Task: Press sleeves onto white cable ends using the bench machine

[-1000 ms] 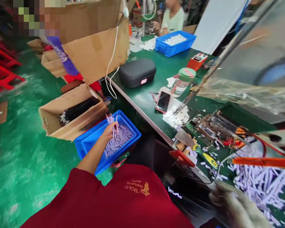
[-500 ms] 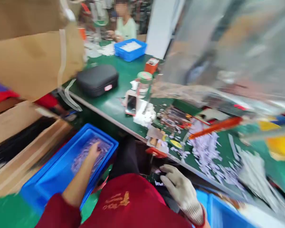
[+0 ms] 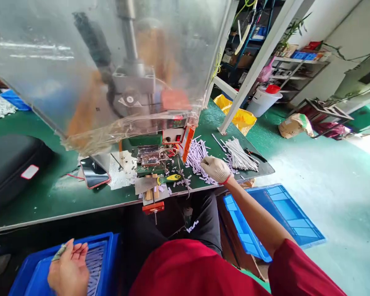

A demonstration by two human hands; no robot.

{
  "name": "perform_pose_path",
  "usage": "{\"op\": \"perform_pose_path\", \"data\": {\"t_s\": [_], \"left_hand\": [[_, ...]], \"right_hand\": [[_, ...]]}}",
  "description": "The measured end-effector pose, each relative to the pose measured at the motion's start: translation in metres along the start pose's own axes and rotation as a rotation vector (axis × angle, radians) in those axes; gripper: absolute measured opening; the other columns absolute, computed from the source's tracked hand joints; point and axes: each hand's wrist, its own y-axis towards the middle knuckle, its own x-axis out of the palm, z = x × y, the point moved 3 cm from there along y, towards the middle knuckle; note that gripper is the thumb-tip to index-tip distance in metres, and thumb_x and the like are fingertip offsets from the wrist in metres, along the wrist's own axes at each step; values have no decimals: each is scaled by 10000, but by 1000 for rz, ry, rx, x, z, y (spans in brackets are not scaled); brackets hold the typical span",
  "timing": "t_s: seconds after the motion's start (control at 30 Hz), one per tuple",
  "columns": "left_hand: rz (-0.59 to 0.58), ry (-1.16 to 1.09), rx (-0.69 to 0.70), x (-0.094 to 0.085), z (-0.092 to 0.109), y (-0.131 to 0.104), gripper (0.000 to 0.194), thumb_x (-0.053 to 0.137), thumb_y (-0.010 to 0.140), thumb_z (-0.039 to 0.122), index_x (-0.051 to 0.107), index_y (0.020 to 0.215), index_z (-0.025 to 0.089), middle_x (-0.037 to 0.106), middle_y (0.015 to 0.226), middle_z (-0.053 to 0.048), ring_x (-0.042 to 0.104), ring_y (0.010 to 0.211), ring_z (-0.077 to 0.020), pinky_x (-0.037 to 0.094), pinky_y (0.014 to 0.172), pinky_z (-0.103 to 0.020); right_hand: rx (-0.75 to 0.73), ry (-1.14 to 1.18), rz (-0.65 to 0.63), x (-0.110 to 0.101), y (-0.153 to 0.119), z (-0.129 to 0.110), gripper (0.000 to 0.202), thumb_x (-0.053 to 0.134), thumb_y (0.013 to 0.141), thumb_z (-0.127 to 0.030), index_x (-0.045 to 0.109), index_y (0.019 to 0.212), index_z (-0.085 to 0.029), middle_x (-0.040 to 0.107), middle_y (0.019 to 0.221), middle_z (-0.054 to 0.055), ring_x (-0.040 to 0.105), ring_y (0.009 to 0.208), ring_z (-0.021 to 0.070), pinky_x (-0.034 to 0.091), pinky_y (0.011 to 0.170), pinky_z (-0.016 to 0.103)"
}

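Observation:
My left hand (image 3: 70,269) is bare, with a greenish wrap on one digit. It hovers palm up over a blue bin (image 3: 111,250) holding many lavender strips (image 3: 95,265); its fingers are apart and I see nothing in them. On the bench, my right hand (image 3: 216,169) wears a white knit glove and rests at a loose heap of lavender strips (image 3: 197,154). Its fingers are bent and pressed together; what they hold, if anything, is hidden. Left of it lie a scraper (image 3: 169,178) with a yellow-green handle and a small metal fixture (image 3: 149,155).
A machine behind a cloudy plastic shield (image 3: 179,53) stands over the bench (image 3: 64,197). A phone (image 3: 94,172) and a black case (image 3: 15,172) lie to the left. White strips (image 3: 240,154) and pliers (image 3: 255,155) lie at the right. A blue crate (image 3: 280,218) sits low on the right.
My view has swung to the right. My left hand has come up out of the strips in the bin. The gloved right hand has gone from near my lap to the heap on the bench.

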Motion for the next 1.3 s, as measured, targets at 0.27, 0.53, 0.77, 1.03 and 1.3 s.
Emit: {"op": "perform_pose_path", "data": {"t_s": [0.27, 0.53, 0.77, 1.03, 1.3], "left_hand": [[-204, 10, 228, 100, 45, -63, 319, 755, 663, 323, 679, 943, 189, 630, 624, 57, 583, 562, -125, 514, 602, -276], [-276, 17, 58, 109, 17, -74, 448, 817, 599, 388, 686, 973, 181, 638, 611, 62, 580, 575, -107, 512, 592, -238], [-322, 13, 2, 118, 12, -76, 460, 834, 603, 407, 687, 971, 173, 635, 613, 55, 585, 580, -106, 508, 592, -227], [-428, 139, 217, 136, 27, -86, 435, 736, 728, 500, 696, 987, 153, 610, 619, 29, 593, 566, -138, 517, 573, -265], [-526, 226, 241, 137, 24, -80, 418, 693, 783, 514, 683, 998, 156, 665, 669, -20, 649, 628, -177, 524, 592, -274]], "right_hand": [[-102, -92, -31, 6, 70, -12, 361, 397, 977, -235, 672, 1209, -207, 677, 1151, 114, 632, 960, 212, 420, 786, 285], [-490, -240, -101, 11, 81, -7, 266, 473, 903, -75, 699, 1042, -96, 668, 1036, 178, 608, 1007, 270, 437, 871, 367], [-262, 190, 329, -35, 48, 3, 347, 403, 1015, -335, 658, 1174, -160, 644, 1223, 127, 592, 1088, 220, 455, 895, 302], [-55, 1120, -208, -25, -40, -68, 357, 576, 896, -490, 569, 719, -181, 519, 540, -28, 427, 430, 87, 304, 390, 206], [74, 1396, -471, 60, -29, -167, 389, 633, 824, -559, 486, 742, -208, 541, 516, -58, 407, 308, 70, 300, 285, 185]]}}
